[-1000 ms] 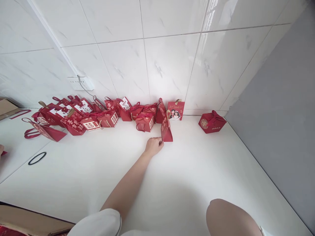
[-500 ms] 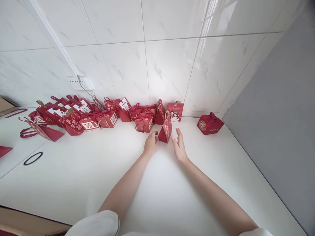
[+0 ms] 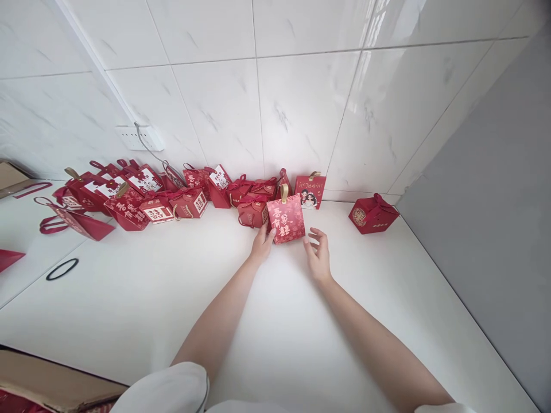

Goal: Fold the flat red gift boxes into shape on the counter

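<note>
A red gift box with gold lettering and a gold loop on top stands on the white table, its broad printed face toward me. My left hand grips its lower left edge, with the thumb at the front. At its lower right corner is my right hand, fingers apart and slightly bent, holding nothing. Behind the box, a red box with a couple printed on it leans near the wall. A smaller red box with a ribbon sits just behind my left hand.
Several red gift boxes are grouped along the wall to the left. A six-sided red box stands alone at the right, near a grey panel. A black ring and an open cardboard box are on the left.
The gold-lettered box has turned from side-on to face me. My left hand has closed on its edge, and my right hand's fingers have bent. The view has shifted slightly.
</note>
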`<state>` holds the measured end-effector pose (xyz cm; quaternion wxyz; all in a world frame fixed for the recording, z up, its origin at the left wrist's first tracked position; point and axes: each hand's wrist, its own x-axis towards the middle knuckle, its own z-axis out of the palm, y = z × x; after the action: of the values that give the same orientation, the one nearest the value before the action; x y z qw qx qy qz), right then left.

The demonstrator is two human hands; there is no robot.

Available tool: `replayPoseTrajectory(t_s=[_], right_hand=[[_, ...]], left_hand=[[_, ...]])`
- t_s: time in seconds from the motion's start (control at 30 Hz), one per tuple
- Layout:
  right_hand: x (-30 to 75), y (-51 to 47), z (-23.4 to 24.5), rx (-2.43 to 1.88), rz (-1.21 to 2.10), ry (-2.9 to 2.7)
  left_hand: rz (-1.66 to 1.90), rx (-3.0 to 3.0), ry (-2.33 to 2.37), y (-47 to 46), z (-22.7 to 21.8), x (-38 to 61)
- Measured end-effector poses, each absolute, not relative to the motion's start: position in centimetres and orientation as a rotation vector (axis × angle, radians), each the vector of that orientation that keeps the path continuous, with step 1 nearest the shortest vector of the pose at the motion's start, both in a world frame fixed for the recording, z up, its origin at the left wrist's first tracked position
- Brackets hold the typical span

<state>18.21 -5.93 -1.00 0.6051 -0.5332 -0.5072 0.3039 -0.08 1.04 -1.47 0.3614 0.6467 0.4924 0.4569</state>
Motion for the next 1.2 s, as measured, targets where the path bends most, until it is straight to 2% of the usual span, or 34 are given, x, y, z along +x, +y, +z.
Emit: replayPoseTrajectory(t_s=[0.2,0.4,0.5,0.63,0.8,1.0,1.1,1.2], right_hand=[[19.2,-5.4,-1.1,-1.048,0.848,-1.177],[19.2,-6.5,1.5,-0.862,0.668,-1.231],[19.4,-6.0,1.1,-0.928,0.727,-1.106],[19.9,-4.7,-1.2,-1.071,1.093,-0.990],[20.4,-4.1,-2.5,-1.071,1.196,-1.022],[20.2,-4.6,-2.5,-1.148,1.174,-1.135],[20.3,-4.8,-2.7,-1.158,1.189,-1.166],[20.5,-5.0,-2.8,-1.162,1.198,-1.184]], left_hand=[[1.268,1.393,0.980,0.3,-0.6,-0.1],[1.242,1.857,0.769,-1.2,7.1,-1.1],[0.967,2.145,0.879,-2.2,11.2,-2.1],[0.718,2.280,0.990,-3.2,12.9,-2.8],[0.692,2.313,1.059,-3.7,13.5,-2.7],[0.879,2.321,1.226,-7.0,17.9,-5.0],[0.629,2.164,1.349,-7.8,18.3,-7.3],[0.239,2.030,1.355,-7.6,16.0,-10.0]])
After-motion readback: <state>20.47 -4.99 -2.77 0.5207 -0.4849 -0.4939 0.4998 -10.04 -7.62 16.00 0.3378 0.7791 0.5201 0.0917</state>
